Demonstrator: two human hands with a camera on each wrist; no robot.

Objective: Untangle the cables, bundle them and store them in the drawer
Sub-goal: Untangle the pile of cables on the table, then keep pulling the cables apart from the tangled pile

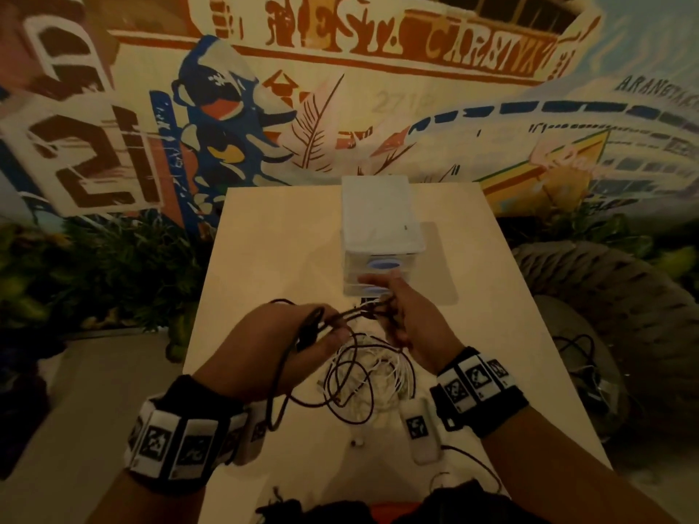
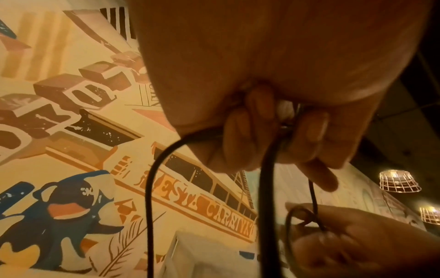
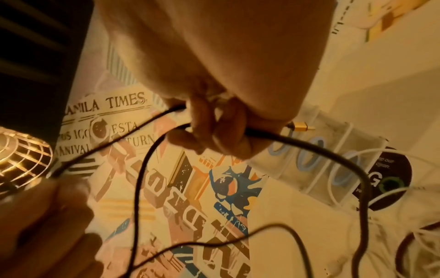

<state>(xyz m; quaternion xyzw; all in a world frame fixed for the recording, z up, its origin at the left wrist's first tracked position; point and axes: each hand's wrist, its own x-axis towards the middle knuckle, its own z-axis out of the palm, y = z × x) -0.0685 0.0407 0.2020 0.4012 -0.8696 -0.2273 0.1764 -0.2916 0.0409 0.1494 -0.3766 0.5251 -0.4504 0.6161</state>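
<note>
Head view: one table [image 1: 264, 236], pale top. Left hand [image 1: 287, 342] and right hand [image 1: 401, 319], raised over its middle, each with fingers curled tight round the black cable [image 1: 340, 313] stretched between them. Slack loops drop into a white cable [image 1: 382, 364] heap near the front edge. Drawer unit [image 1: 382, 228], far edge, closed. Risk: pulling apart may cinch the tangle and drag the white cable off.

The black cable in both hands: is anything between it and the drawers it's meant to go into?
Both hands hold the black cable just before the drawer unit. Its drawers look shut, and its loops hang into the white cables.
</note>
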